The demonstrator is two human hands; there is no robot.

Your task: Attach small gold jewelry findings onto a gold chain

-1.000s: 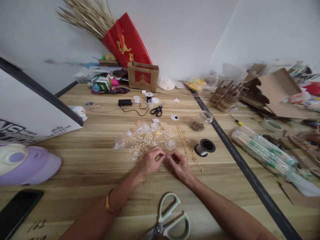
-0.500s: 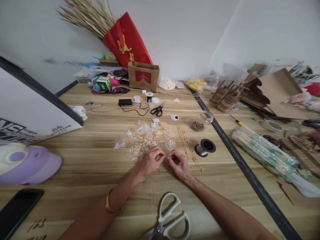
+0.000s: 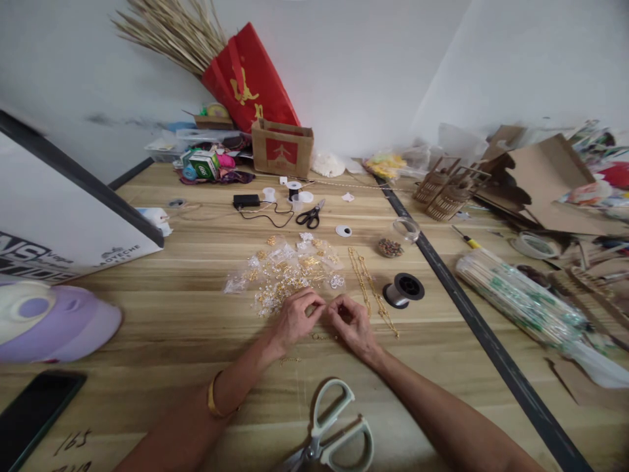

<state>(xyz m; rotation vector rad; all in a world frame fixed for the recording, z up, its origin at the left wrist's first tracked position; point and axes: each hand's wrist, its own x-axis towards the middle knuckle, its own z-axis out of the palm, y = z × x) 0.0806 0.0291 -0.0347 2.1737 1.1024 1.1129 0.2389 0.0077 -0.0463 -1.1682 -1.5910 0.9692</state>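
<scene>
My left hand point(image 3: 296, 317) and my right hand point(image 3: 350, 324) meet above the wooden table, thumb and forefinger pinched on each. Whatever lies between the fingertips is too small to make out. Just beyond my left hand spreads a pile of gold and clear beads point(image 3: 280, 285) with small plastic bags. A short gold chain point(image 3: 322, 337) lies on the wood below the fingers, and another small gold piece point(image 3: 291, 359) is nearer to me. Right of my right hand lie a long gold chain point(image 3: 363, 275) and a spool of clear line point(image 3: 403, 290).
Large scissors point(image 3: 322, 432) with pale handles lie open at the near edge. Small black scissors point(image 3: 310, 215) and a clear cup of beads point(image 3: 393, 244) are farther back. A phone point(image 3: 37, 413) is at left; wrapped sticks point(image 3: 521, 301) lie at right.
</scene>
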